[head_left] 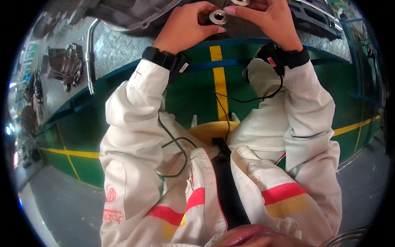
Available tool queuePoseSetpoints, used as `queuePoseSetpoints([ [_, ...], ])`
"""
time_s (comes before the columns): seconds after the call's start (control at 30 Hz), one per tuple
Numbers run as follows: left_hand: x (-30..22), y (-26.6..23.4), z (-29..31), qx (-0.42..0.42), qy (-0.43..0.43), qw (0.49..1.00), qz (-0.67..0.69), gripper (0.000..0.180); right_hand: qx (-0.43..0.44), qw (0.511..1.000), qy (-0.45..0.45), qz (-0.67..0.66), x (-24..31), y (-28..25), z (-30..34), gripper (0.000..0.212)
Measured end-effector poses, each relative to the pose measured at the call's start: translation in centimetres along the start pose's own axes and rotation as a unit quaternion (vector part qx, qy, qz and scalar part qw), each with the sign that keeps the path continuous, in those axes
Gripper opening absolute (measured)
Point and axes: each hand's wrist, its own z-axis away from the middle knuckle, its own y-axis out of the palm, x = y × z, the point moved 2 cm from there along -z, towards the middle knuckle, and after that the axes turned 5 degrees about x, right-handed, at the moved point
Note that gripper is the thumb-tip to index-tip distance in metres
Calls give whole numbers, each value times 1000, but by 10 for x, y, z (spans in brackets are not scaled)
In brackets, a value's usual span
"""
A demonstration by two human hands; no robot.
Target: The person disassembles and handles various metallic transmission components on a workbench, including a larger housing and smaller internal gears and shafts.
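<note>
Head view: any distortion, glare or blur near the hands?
Head view: fisheye bows the bench's blue front edge; head view, far left: small blown-out spots and soft detail; head view, top: the frame edge crops the right hand, while the left hand and metal ring look reasonably legible; head view, corners: black vignette.

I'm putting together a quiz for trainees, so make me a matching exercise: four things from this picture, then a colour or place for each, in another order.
1. Round metal part with a hole
2. Long bar with a bent end
3. Floor
4. Wrist straps

A. Black
B. In the left hand
C. Largely green, with yellow lines
D. Silver, at the picture's left

Pairs: 1-B, 2-D, 3-C, 4-A
</note>
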Motion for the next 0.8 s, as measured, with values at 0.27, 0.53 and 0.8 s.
queuePoseSetpoints([
  [0.27,8,0,-1,16,32,997,65,30,32,999,32,28,4,24,-1,31],
  [0.53,10,-1,4,-20,86,996,-1,33,54,998,38,2,-5,14,-5,41],
  [0.8,6,-1,11,-57,106,993,-18,29,66,996,24,48,-12,8,-2,43],
])
